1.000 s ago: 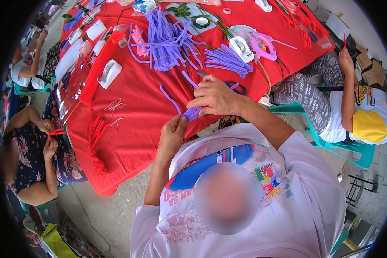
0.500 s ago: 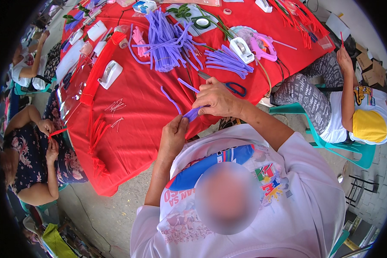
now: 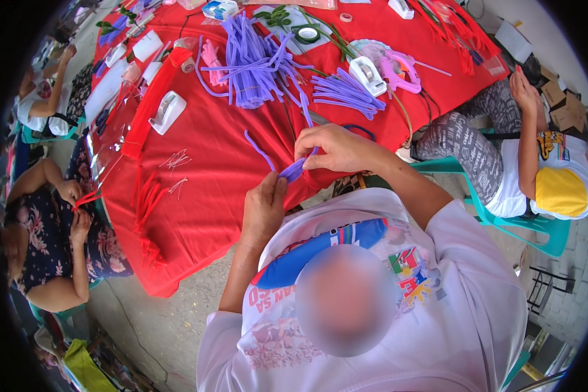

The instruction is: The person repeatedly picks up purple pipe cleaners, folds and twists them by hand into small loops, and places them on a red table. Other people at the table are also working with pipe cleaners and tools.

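Note:
My left hand (image 3: 264,201) pinches a folded purple pipe cleaner piece (image 3: 293,171) just over the table's near edge. A loose purple end (image 3: 260,150) sticks up from it on the left. Close by on the right, my right hand (image 3: 333,149) has its fingers closed on the same piece, and a longer purple strand (image 3: 306,110) rises past its knuckles. Behind that hand lie scissors with dark blue handles (image 3: 360,130), partly hidden. Beyond, a big bundle of purple pipe cleaners (image 3: 251,72) and a smaller pile (image 3: 347,93) rest on the red cloth (image 3: 209,222).
A white tape dispenser (image 3: 168,112) stands left; another (image 3: 367,76) is beside a pink glue gun (image 3: 400,72). Red pipe cleaners (image 3: 151,202) lie near the left edge. Co-workers sit left and right, one on a green chair (image 3: 549,235).
My right hand has shifted slightly right and down, its fingers turning along the purple piece. The strand above now stands more upright. The co-worker at right has brought their hands together.

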### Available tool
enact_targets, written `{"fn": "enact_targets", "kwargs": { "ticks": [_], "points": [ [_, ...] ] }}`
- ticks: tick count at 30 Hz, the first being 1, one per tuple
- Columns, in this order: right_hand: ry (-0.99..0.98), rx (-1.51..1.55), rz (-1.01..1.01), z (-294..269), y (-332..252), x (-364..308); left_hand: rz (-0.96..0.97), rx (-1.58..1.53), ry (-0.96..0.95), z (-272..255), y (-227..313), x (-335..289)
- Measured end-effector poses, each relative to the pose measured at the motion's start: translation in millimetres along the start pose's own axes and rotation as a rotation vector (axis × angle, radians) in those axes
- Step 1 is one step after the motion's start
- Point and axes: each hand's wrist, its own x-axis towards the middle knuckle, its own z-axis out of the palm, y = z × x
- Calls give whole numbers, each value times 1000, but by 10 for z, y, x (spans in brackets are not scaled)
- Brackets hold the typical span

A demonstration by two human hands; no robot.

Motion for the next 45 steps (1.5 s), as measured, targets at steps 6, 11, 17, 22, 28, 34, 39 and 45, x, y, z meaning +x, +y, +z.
{"fn": "enact_targets", "kwargs": {
  "ticks": [6, 11, 17, 22, 28, 34, 39, 45],
  "points": [
    [13, 124, 92, 120, 96, 31, 91, 57, 30, -11, 68, 3],
    [83, 212, 175, 96, 57, 44, 116, 105, 38, -3, 4, 3],
    [69, 242, 143, 91, 141, 62, 100, 110, 30, -8, 8, 2],
    [6, 329, 21, 96, 149, 71, 119, 78, 38, -5, -4, -5],
    [-71, 489, 53, 104, 238, 64, 107, 37, 41, -1, 42, -1],
    [4, 354, 82, 106, 57, 47, 90, 44, 43, 18, 14, 0],
    [17, 363, 128, 115, 81, 62, 103, 41, 43, 37, -12, 3],
    [47, 234, 27, 182, -57, 104, 87, 39, 74, 42, -67, 12]
  ]
}}
